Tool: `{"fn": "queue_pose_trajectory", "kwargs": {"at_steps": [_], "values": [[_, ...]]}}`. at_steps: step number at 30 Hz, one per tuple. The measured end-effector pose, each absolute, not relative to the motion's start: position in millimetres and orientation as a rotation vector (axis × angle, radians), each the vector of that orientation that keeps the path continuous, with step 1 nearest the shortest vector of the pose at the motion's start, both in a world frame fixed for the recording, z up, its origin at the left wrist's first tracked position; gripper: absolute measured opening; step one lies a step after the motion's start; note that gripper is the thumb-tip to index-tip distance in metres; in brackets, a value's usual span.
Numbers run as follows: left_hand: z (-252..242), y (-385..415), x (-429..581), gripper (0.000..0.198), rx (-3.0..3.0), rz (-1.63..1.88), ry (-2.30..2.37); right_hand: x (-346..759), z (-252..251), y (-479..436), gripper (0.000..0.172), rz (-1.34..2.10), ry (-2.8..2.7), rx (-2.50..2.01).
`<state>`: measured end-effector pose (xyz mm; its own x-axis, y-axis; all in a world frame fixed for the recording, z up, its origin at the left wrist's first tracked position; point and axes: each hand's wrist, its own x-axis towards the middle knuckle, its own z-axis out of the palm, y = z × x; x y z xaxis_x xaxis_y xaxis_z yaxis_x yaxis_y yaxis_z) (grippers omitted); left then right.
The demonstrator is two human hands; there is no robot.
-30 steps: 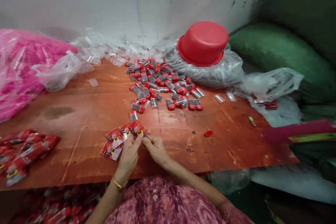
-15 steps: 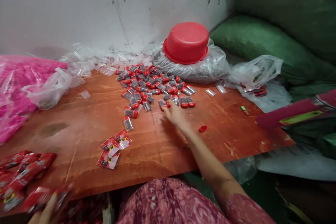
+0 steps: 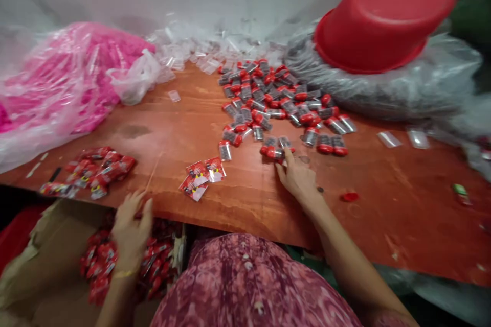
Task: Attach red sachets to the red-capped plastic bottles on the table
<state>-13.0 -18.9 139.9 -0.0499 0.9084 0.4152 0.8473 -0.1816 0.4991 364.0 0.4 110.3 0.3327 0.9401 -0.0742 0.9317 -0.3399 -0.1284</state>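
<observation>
Gone from the left hand (image 3: 132, 227) is the red packet it held half a second ago: just right of a heap of red packets (image 3: 102, 168), it hangs at the table's (image 3: 245, 209) front edge, fingers loosely spread, apparently empty. Three red cards (image 3: 201, 176) lie nearer the middle. Farther right, the right hand (image 3: 301, 179) touches red-capped containers (image 3: 275, 153), fingers partly curled; whether they grip one cannot be told.
</observation>
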Motion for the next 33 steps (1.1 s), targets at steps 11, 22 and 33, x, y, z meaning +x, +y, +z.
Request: {"fn": "queue_pose_trajectory", "kwargs": {"at_steps": [11, 22, 33], "values": [[104.1, 59.0, 105.0, 0.027, 2.485, 0.278, 1.616, 338.8, 90.4, -17.1, 0.051, 0.215, -1.668, -2.267], [100.4, 55.8, 107.1, 0.017, 2.327, 0.623, 1.664, 324.2, 102.7, -27.5, 0.046, 0.198, -1.587, -2.007], [137.3, 33.2, 117.2, 0.021, 2.12, 0.957, 1.557, 254.7, 109.5, 5.8, 0.039, 1.14, -1.131, -1.322]]}}
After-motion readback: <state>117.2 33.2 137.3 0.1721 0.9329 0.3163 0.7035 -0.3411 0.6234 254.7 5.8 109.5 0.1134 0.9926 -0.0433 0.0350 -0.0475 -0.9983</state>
